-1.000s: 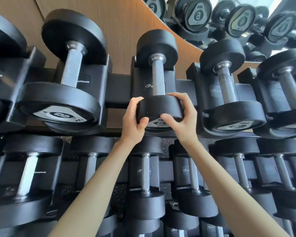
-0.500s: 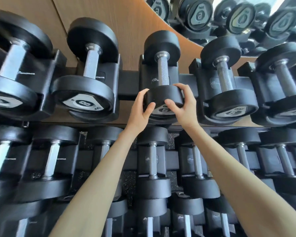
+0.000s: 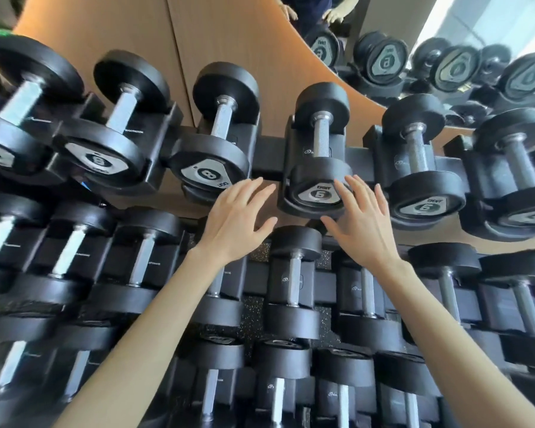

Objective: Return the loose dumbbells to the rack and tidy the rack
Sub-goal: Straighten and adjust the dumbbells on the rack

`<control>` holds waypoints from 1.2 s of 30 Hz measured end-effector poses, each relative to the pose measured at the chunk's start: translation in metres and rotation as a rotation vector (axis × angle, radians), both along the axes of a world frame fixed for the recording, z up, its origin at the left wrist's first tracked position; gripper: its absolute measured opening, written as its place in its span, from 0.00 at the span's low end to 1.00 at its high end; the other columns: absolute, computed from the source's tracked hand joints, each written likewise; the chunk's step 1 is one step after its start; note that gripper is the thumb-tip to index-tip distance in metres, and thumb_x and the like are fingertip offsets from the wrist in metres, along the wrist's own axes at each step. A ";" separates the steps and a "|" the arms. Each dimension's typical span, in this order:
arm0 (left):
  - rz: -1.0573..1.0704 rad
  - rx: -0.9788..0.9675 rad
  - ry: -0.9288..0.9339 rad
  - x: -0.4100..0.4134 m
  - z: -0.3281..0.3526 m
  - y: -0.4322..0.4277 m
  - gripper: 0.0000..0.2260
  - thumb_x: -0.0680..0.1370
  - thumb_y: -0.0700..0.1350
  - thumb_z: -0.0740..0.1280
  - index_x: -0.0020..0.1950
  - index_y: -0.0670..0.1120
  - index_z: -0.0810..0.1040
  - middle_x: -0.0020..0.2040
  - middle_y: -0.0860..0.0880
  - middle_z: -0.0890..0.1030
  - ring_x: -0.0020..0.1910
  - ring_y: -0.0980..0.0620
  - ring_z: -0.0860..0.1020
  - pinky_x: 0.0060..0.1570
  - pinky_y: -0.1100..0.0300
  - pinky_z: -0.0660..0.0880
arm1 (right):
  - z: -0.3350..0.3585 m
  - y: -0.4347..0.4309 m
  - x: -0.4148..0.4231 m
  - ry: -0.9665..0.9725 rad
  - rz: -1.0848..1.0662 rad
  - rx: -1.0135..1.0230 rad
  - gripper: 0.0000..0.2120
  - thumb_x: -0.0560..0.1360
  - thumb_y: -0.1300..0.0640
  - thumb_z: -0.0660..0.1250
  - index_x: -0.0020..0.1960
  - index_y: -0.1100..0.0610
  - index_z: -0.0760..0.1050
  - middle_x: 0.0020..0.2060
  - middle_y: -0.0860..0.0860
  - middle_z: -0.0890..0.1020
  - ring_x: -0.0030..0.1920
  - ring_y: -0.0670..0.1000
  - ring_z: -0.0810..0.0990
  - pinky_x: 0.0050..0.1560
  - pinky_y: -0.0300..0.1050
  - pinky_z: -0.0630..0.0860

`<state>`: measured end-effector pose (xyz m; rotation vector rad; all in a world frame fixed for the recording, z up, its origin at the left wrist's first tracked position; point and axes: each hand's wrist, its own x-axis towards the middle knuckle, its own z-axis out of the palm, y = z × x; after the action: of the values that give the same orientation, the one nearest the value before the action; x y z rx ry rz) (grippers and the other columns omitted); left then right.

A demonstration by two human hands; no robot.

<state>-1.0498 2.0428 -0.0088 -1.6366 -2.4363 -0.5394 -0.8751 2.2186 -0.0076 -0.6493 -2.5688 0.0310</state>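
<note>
Dumbbell marked 6: seated in top-tier cradle, handle running front to back, number plate toward you so weight reads at glance. Your left hand: just left of it, fingers spread, holding nothing. Your right hand: just right of it, fingers spread, tips at near head's edge, contact uncertain. Seating judged complete.

Both arms reach forward, left hand and right hand spread flat, fingers straight.

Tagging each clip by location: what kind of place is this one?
Most likely a gym's free-weight area: black dumbbells fill a tiered rack, a wall mirror reflects more of them, and speckled flooring shows beneath.
</note>
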 end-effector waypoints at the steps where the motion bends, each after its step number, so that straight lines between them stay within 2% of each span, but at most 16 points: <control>1: -0.005 0.009 0.031 0.003 0.003 -0.006 0.26 0.77 0.57 0.56 0.72 0.47 0.67 0.71 0.45 0.69 0.71 0.45 0.64 0.71 0.48 0.59 | 0.000 -0.008 0.003 -0.001 0.001 0.014 0.31 0.72 0.48 0.69 0.70 0.58 0.66 0.68 0.58 0.70 0.71 0.57 0.64 0.72 0.60 0.54; 6: -0.032 -0.003 -0.018 0.009 -0.010 -0.040 0.24 0.76 0.54 0.57 0.71 0.47 0.70 0.70 0.44 0.71 0.70 0.45 0.67 0.70 0.46 0.62 | -0.001 -0.046 0.007 -0.004 0.011 0.014 0.30 0.75 0.42 0.58 0.71 0.57 0.65 0.69 0.57 0.68 0.72 0.57 0.62 0.72 0.60 0.55; 10: 0.008 -0.048 -0.007 0.002 -0.022 -0.075 0.25 0.75 0.55 0.57 0.71 0.48 0.69 0.70 0.44 0.70 0.70 0.44 0.67 0.70 0.45 0.60 | -0.009 -0.089 0.002 -0.062 -0.001 0.011 0.30 0.75 0.41 0.56 0.72 0.57 0.64 0.70 0.57 0.67 0.72 0.57 0.61 0.72 0.59 0.54; 14: -0.009 -0.042 0.010 -0.007 -0.029 -0.121 0.25 0.76 0.55 0.57 0.71 0.48 0.69 0.70 0.44 0.70 0.70 0.45 0.66 0.71 0.45 0.59 | -0.028 -0.152 -0.005 -0.123 -0.036 -0.020 0.30 0.75 0.42 0.56 0.72 0.56 0.64 0.70 0.57 0.67 0.72 0.57 0.62 0.71 0.60 0.57; 17: -0.041 -0.046 0.038 -0.014 -0.030 -0.160 0.26 0.75 0.54 0.56 0.71 0.47 0.69 0.70 0.43 0.71 0.70 0.43 0.67 0.70 0.44 0.59 | -0.039 -0.204 -0.008 -0.147 -0.072 -0.055 0.30 0.74 0.43 0.60 0.72 0.55 0.63 0.70 0.57 0.67 0.72 0.57 0.63 0.70 0.61 0.59; 25: -0.160 -0.108 0.040 -0.046 -0.027 -0.257 0.27 0.74 0.55 0.55 0.71 0.48 0.69 0.69 0.43 0.71 0.68 0.43 0.69 0.69 0.45 0.62 | -0.029 -0.306 -0.030 -0.172 -0.134 -0.115 0.30 0.74 0.45 0.62 0.71 0.57 0.65 0.70 0.58 0.68 0.69 0.59 0.67 0.67 0.57 0.63; 28: -0.174 -0.104 0.067 -0.062 -0.019 -0.277 0.27 0.75 0.56 0.54 0.71 0.48 0.68 0.69 0.43 0.71 0.68 0.43 0.69 0.69 0.46 0.61 | -0.014 -0.323 -0.040 -0.164 -0.131 -0.076 0.29 0.74 0.47 0.66 0.71 0.58 0.65 0.69 0.58 0.69 0.69 0.59 0.67 0.67 0.56 0.63; 32: -0.198 -0.046 0.097 -0.075 -0.001 -0.279 0.27 0.75 0.56 0.54 0.71 0.47 0.69 0.68 0.42 0.72 0.68 0.42 0.69 0.68 0.44 0.63 | 0.014 -0.326 -0.051 -0.131 -0.150 -0.001 0.28 0.74 0.47 0.66 0.71 0.58 0.66 0.67 0.59 0.71 0.68 0.60 0.69 0.65 0.56 0.66; 36: -0.223 -0.006 0.106 -0.082 0.009 -0.266 0.27 0.75 0.55 0.54 0.71 0.47 0.69 0.68 0.42 0.72 0.68 0.42 0.68 0.68 0.45 0.62 | 0.035 -0.310 -0.061 -0.119 -0.170 0.032 0.29 0.75 0.48 0.65 0.72 0.58 0.64 0.69 0.59 0.69 0.69 0.59 0.67 0.66 0.56 0.65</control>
<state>-1.1314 1.7767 -0.0002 -1.9007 -2.1978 -0.4626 -0.9361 1.9082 0.0274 -0.8791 -2.6110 -0.1085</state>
